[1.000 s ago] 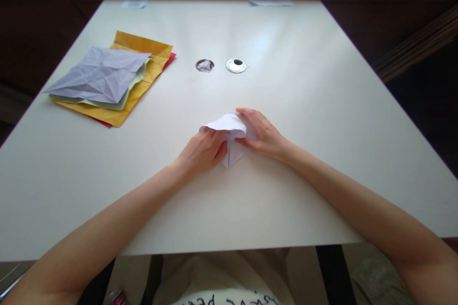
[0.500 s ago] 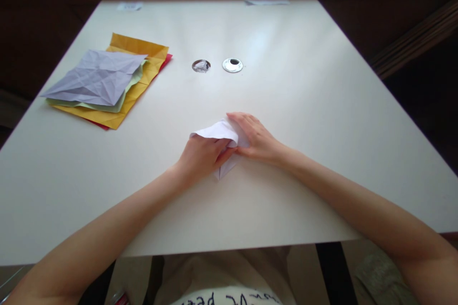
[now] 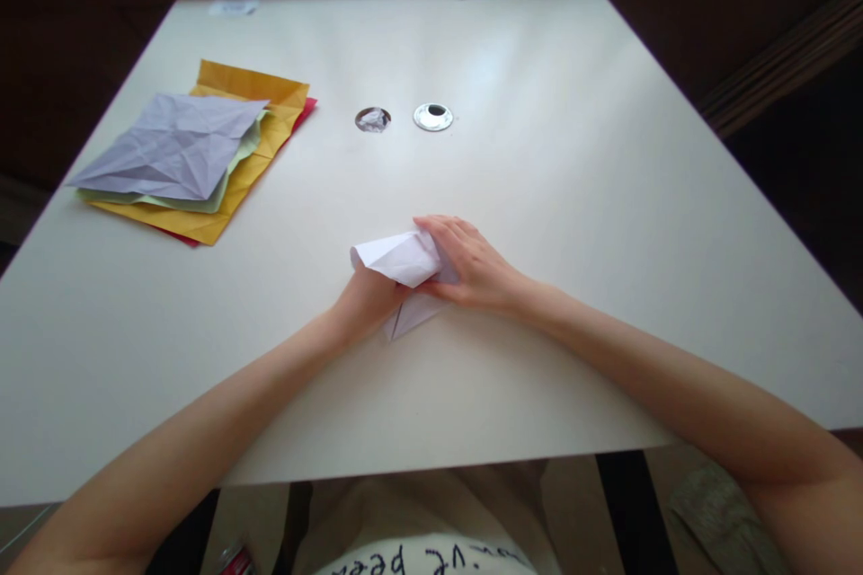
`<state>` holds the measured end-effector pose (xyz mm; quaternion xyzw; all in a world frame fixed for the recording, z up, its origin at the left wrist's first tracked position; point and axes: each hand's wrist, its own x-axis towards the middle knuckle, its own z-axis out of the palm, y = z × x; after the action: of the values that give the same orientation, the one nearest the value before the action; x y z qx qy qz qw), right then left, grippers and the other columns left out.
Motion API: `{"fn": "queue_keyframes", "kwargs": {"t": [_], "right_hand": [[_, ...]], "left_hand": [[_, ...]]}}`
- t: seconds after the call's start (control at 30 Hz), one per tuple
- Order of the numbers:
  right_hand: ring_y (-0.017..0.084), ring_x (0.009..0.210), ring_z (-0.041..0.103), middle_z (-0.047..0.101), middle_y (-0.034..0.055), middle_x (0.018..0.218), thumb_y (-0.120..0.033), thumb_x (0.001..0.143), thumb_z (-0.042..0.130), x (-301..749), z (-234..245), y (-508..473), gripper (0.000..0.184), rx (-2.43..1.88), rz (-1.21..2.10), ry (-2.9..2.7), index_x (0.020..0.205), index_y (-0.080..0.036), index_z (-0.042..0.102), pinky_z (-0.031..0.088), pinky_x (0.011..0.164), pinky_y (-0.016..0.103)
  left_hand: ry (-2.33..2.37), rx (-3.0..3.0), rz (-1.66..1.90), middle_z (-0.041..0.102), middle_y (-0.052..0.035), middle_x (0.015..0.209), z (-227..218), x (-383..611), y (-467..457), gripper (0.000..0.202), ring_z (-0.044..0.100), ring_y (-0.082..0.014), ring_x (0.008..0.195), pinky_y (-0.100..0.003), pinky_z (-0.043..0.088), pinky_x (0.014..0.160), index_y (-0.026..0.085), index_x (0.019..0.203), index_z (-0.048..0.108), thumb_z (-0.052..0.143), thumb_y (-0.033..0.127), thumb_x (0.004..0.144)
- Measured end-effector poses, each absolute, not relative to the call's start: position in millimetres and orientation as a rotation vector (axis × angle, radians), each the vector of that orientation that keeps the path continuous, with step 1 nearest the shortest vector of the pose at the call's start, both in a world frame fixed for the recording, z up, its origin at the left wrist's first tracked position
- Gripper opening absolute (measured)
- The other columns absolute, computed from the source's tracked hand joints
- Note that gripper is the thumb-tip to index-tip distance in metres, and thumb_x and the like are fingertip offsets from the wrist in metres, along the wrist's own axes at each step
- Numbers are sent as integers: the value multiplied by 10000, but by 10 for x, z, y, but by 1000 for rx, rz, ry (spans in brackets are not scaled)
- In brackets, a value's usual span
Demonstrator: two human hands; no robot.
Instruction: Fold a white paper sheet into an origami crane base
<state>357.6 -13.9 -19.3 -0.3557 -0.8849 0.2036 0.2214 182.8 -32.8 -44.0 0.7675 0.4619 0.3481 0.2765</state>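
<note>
White folded paper sits between the left hand and the right hand, touching both

The paper lies on the white desk, directly between the hands and partly covered by them. Neither hand is nearer, since both are in contact with it: the left hand reaches in from the near left, the right hand closes round the right side. Its long axis seems to run from a narrow tip just below the left hand, aimed back toward the person and a little left, up and away toward the right hand. A crease shows at that tip; how it continues is hidden.

A loose, curling flap rises over the left hand, its open edge facing the left hand's wrist. The left hand's fingers are under that flap, so I cannot tell how far they are spread or whether they grip. The right hand is half curled, fingers along the far side and thumb along the near side, with the paper held between them.

Beyond the hands and well to their left is a stack: a creased lavender sheet on top, with pale green, yellow and red sheets showing beneath. Straight ahead of the hands, apart from them, is a round silver-rimmed fitting.
</note>
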Motion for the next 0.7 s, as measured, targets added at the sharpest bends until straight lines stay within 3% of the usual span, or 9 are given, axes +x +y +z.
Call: {"fn": "queue_keyframes", "kwargs": {"t": [0.17,0.47,0.7], "right_hand": [[269,1176,381,448,137,1244,-377,708,599,3569,-182,-137,663,-999,560,-2443,1268,-174,308,296,981,452],[251,1146,427,497,101,1210,-330,745,571,3571,-193,-177,550,-906,476,-2385,1238,-218,353,292,986,453],[232,1066,498,547,96,1146,-363,733,598,3573,-181,-172,528,-956,521,-2345,1194,-213,391,401,895,397]], "left_hand": [[1250,2041,910,606,-99,1028,-416,1832,-345,214,567,-227,955,-354,462,801,155,962,519,518,257,774],[1299,2139,857,635,-96,958,-321,1833,-363,192,596,-209,868,-321,490,712,143,948,531,491,210,773],[1265,2339,783,656,-76,854,-284,1814,-351,147,608,-218,793,-323,481,676,134,853,579,467,139,757]]}}
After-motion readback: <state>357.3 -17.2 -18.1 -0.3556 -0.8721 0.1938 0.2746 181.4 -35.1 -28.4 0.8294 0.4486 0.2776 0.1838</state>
